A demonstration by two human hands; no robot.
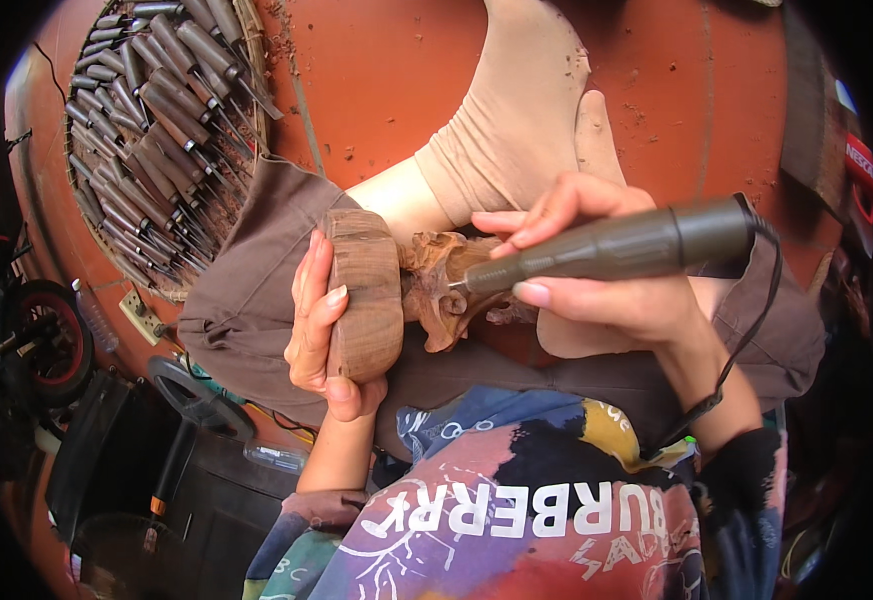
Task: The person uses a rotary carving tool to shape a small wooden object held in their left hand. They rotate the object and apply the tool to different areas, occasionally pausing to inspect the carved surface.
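Note:
A brown wood carving (pixel 369 300) lies sideways across my lap, its thick rounded block on the left. My left hand (pixel 319 315) wraps round that block from its left side, fingers on top and thumb by the near end. To the right the piece narrows into a carved part (pixel 447 290) with curls and hollows. My right hand (pixel 607 270) holds a dark grey-green corded rotary tool (pixel 617 245) like a pen. Its narrow tip rests at or just over a curl of the carving; actual contact is hard to tell. A black cord runs from the tool's back end down beside my right forearm.
A round woven basket (pixel 257 60) full of wooden-handled chisels (pixel 172 110) stands at the far left. Wood chips dot the red tile floor (pixel 377 80). A power strip (pixel 141 318), a clear plastic bottle (pixel 277 458) and a brush (pixel 157 510) lie at the left.

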